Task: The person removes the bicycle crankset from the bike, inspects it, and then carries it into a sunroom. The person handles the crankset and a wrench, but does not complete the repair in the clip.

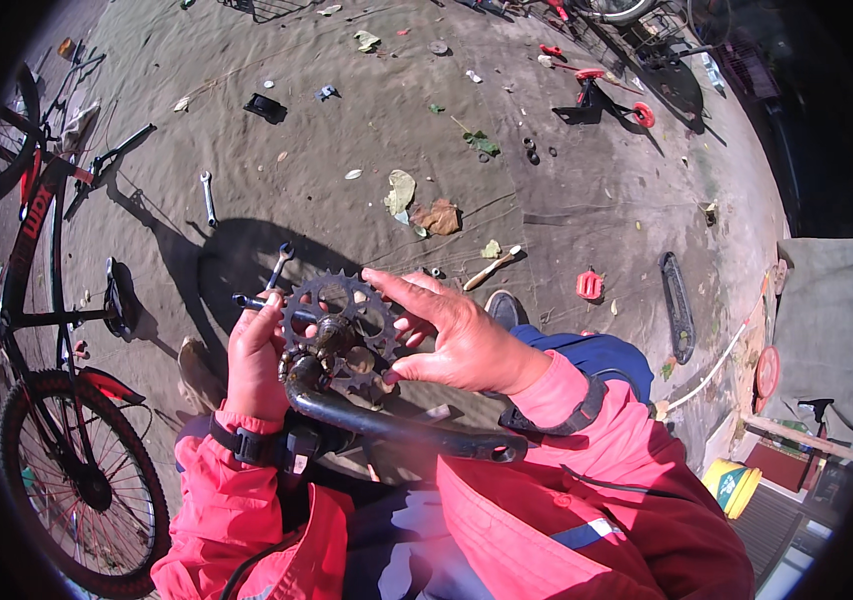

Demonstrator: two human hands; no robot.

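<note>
A dark, greasy one-piece bicycle crank (pixel 396 424) with a toothed chainring (pixel 308 292) is held above the ground in front of me. My left hand (pixel 258 362) is closed around the crank on its left side, and a short dark end sticks out above the thumb. At the chainring's right edge is my right hand (pixel 466 335), its index fingertip on the teeth and its thumb lower down; the other fingers are partly hidden behind the ring. Toward my lower right reaches the long crank arm. Just beyond the chainring lies a wrench (pixel 282 262) on the ground.
A black and red bicycle (pixel 36 260) lies at the left. Another wrench (pixel 209 198), a wooden-handled brush (pixel 492 268), a red pedal (pixel 589 285) and a black chain guard (pixel 677 305) lie on the ground cloth. A yellow bucket (pixel 731 487) stands at the right.
</note>
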